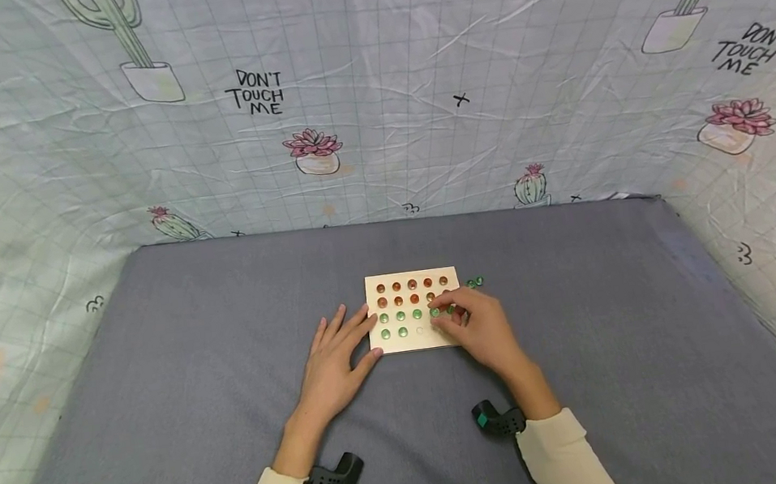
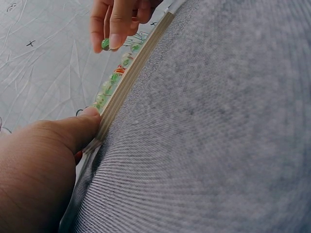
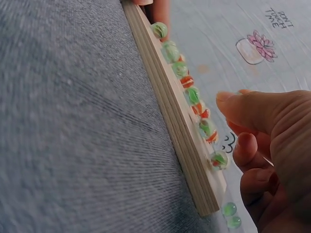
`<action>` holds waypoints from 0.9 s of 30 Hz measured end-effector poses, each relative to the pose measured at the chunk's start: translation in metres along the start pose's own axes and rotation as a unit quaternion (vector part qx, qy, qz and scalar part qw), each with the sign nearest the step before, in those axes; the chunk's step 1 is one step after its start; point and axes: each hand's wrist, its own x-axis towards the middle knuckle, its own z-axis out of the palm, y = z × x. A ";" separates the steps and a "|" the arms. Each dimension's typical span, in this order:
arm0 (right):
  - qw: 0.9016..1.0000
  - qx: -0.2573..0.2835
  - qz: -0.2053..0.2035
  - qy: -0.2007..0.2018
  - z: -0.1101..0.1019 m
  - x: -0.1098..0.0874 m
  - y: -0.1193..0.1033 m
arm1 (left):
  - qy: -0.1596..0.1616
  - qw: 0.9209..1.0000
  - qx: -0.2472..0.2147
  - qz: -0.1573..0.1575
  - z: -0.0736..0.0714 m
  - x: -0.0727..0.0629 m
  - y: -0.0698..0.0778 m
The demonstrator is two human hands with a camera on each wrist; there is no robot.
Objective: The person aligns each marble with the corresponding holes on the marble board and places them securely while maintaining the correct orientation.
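A pale wooden board [image 1: 405,344] lies on the cloth with rows of glass marbles in its hollows, orange-red in the two far rows and green in the two nearer ones. My left hand [image 1: 331,368] rests at its left side, fingers fairly straight, with thumb and fingertips touching the edge. Over the right part of the board, my right hand [image 1: 476,328] pinches a green marble [image 2: 105,44] between thumb and finger. A bare hollow [image 1: 420,330] shows in the nearest row, left of the right fingertips. The right hand hides some hollows there.
Loose green marbles [image 1: 476,282] lie on the grey cloth [image 1: 221,313] just past the board's right edge. A printed fabric wall [image 1: 405,150] stands behind the table and at both sides. Each wrist wears a black camera mount [image 1: 334,476].
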 end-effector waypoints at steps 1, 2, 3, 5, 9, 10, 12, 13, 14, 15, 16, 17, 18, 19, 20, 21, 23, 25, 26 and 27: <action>1.000 0.000 -0.003 -0.004 0.001 0.000 0.000 | 0.000 1.000 0.001 0.000 0.000 0.000 0.000; 1.000 0.001 -0.005 -0.009 0.002 0.000 0.000 | -0.001 1.000 0.002 0.000 0.000 0.000 0.000; 1.000 0.002 -0.008 -0.013 0.002 0.000 0.000 | -0.001 1.000 0.002 -0.001 0.000 0.000 0.000; 1.000 0.003 -0.013 -0.022 0.004 0.000 -0.001 | -0.002 1.000 0.003 -0.002 0.000 0.000 0.000; 0.999 -0.007 -0.019 -0.031 0.006 0.001 -0.002 | -0.002 1.000 0.002 -0.003 0.000 0.000 0.000; 0.999 -0.009 -0.021 -0.032 0.007 0.001 -0.003 | -0.002 1.000 0.002 -0.002 0.000 0.000 0.000; 0.999 -0.016 -0.024 -0.035 0.008 0.002 -0.002 | -0.001 1.000 0.002 -0.001 0.000 0.000 0.000; 0.999 -0.017 -0.026 -0.036 0.008 0.002 -0.003 | -0.001 1.000 0.001 -0.001 0.000 0.000 0.000; 0.999 -0.018 -0.028 -0.037 0.009 0.002 -0.003 | -0.001 1.000 0.001 -0.001 0.000 0.000 -0.001; 0.999 -0.019 -0.028 -0.039 0.009 0.002 -0.003 | -0.001 1.000 0.001 -0.001 0.000 0.000 -0.001; 0.999 -0.021 -0.029 -0.041 0.009 0.001 -0.003 | -0.001 1.000 0.002 -0.002 0.000 0.000 -0.001; 0.998 -0.022 -0.030 -0.042 0.009 0.001 -0.004 | -0.001 1.000 0.002 -0.002 0.000 0.000 -0.001; 0.998 -0.025 -0.030 -0.043 0.010 0.001 -0.004 | -0.002 1.000 0.002 -0.002 0.000 0.000 0.000; 0.998 -0.026 -0.030 -0.043 0.010 0.001 -0.005 | -0.002 1.000 0.002 -0.002 0.000 0.000 0.000; 0.998 -0.031 -0.028 -0.044 0.010 0.000 -0.006 | -0.002 1.000 0.001 -0.003 0.000 0.001 0.000; 0.998 -0.036 -0.025 -0.043 0.011 0.000 -0.006 | -0.003 1.000 0.001 -0.003 0.000 0.001 0.000; 0.998 -0.051 -0.019 -0.041 0.012 0.000 -0.008 | -0.003 1.000 -0.001 -0.002 0.000 0.001 0.000; 0.997 -0.064 -0.008 -0.039 0.013 -0.001 -0.009 | -0.003 1.000 -0.002 -0.003 0.000 0.001 0.000; 0.997 -0.069 -0.004 -0.039 0.014 -0.001 -0.010 | -0.003 1.000 -0.003 -0.003 0.000 0.001 0.000; 0.997 -0.072 0.000 -0.039 0.014 -0.001 -0.011 | -0.003 1.000 -0.002 -0.003 0.000 0.001 0.000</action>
